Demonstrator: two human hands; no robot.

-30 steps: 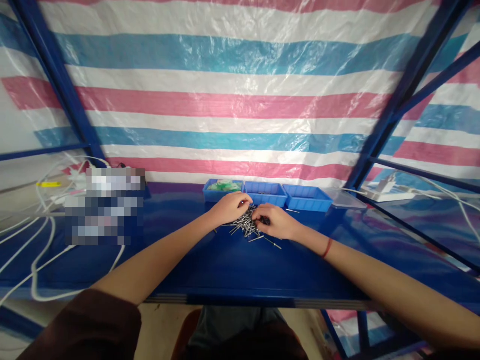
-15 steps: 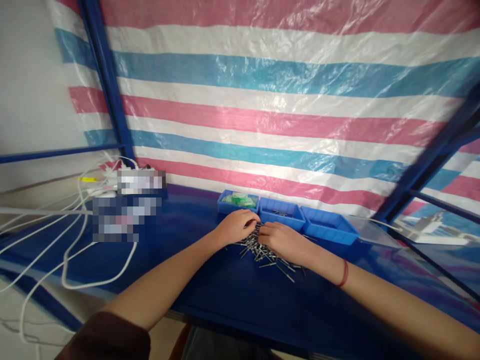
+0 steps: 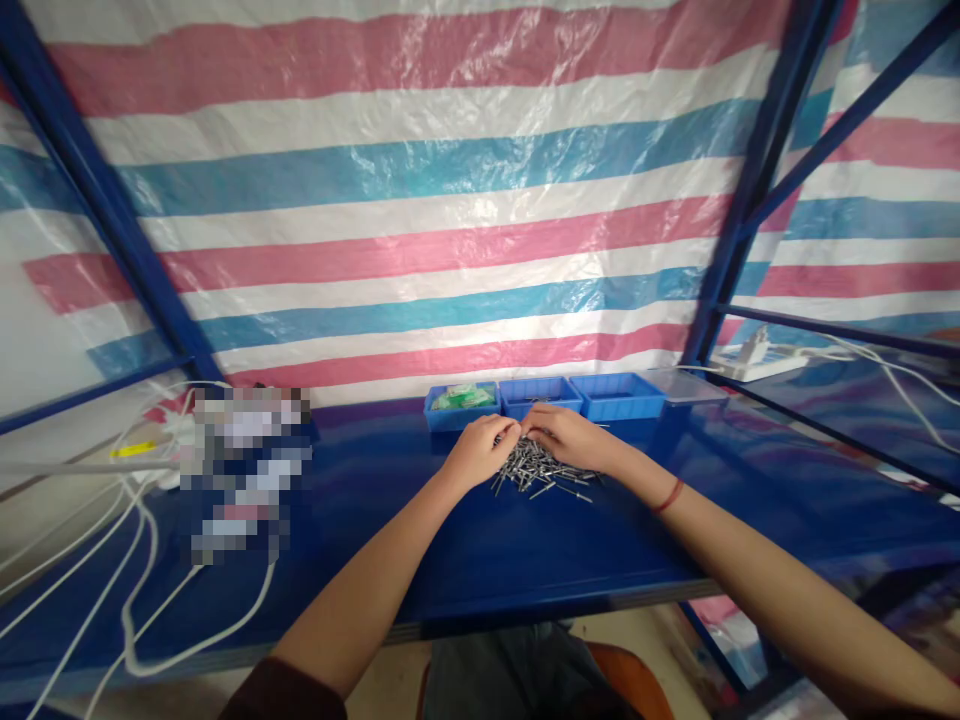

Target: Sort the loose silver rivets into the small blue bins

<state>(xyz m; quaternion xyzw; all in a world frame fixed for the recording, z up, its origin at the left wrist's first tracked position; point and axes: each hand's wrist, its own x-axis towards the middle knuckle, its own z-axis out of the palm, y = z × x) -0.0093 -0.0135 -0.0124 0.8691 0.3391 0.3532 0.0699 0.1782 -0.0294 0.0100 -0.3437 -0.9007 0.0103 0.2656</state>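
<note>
at far left on the blue bench (image 3: 360,520), several white cables (image 3: 154,545) loop about; a yellow tag (image 3: 133,450) has any print too small to read, and pixelation hides the items beside it. then come three blue plastic bins: the first (image 3: 431,408) with green packets (image 3: 463,397), the second (image 3: 541,398) with a few metal pieces, the third (image 3: 622,398). in front, the left hand (image 3: 486,447) and right hand (image 3: 568,437) nearly meet, fingers curled over one pile of blind rivets (image 3: 534,472), too tangled to count; whether either grips one, i cannot tell. at right sits one white power strip (image 3: 772,362).
</note>
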